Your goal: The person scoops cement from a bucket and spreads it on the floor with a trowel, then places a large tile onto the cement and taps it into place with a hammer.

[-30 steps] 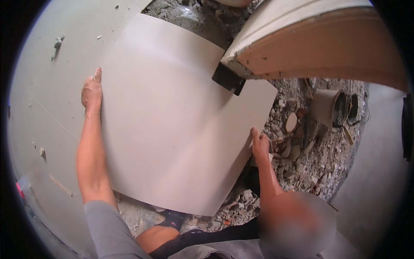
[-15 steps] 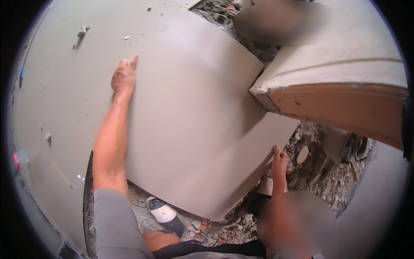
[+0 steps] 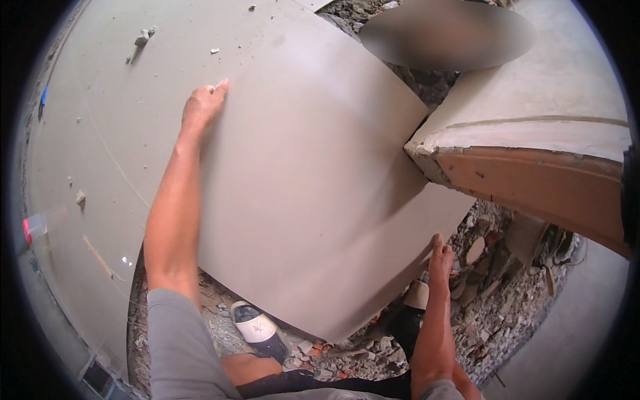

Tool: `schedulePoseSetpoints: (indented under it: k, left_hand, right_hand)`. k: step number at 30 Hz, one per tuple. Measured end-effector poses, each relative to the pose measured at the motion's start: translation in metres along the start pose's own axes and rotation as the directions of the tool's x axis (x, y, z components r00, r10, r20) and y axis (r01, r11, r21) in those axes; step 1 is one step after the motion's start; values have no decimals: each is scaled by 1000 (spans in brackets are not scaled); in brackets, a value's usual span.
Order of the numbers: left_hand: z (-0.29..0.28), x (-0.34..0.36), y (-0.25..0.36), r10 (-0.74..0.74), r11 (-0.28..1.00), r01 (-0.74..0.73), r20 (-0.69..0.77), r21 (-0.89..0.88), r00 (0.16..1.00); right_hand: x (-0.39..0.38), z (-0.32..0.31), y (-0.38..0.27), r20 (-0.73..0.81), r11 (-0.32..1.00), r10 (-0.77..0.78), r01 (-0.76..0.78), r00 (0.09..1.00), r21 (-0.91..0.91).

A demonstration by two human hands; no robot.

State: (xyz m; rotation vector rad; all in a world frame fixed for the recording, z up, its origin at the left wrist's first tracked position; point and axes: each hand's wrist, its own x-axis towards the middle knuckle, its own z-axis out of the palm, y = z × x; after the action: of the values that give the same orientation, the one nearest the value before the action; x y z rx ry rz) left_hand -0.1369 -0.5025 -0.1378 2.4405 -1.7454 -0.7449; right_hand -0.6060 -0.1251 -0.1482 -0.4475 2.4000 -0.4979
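Observation:
A large, smooth beige-grey tile [image 3: 300, 173] lies in front of me, its near corner reaching over rubble close to my shoe. My left hand [image 3: 203, 105] grips the tile's left edge with curled fingers, where it meets the tiled floor [image 3: 107, 160]. On the other side, my right hand [image 3: 440, 260] holds the right edge near the near corner, thumb along the top and the other fingers mostly hidden. The tile's right side touches, or nearly touches, the corner of a plastered wall [image 3: 423, 160]; which of the two cannot be told.
The wall end with its orange-brown face [image 3: 533, 183] juts in from the right. Broken rubble [image 3: 493, 313] lies right of the tile and around my shoe [image 3: 257, 327]. Small mortar lumps [image 3: 142, 38] sit on the floor at left. A clear, red-ended object [image 3: 30, 230] stands far left.
The whole scene has shifted slightly right and down in view. Both hands stay on the tile's edges, and the tile keeps nearly the same place against the wall corner.

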Motion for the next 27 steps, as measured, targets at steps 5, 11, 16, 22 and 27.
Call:
schedulePoseSetpoints:
  k: [5,11,16,22,27]
  left_hand:
    - [-7,-2,10,-25,989,15,69,145,997]
    - [3,-19,33,-20,974,11,37,228,999]
    - [2,-25,41,-78,972,62,63,226,995]
    - [0,-9,28,-66,996,58,114,65,991]
    - [-14,-13,16,-87,969,124,177,-213,980]
  right_hand:
    - [5,1,7,-3,999,-27,27,1000,19]
    - [6,3,12,17,1000,-10,10,1000,14]
    - [1,0,4,31,999,4,-5,1000,32]
    - [2,3,1,2,1000,-9,9,1000,18]
    - [9,-1,13,30,998,42,-43,999,37]
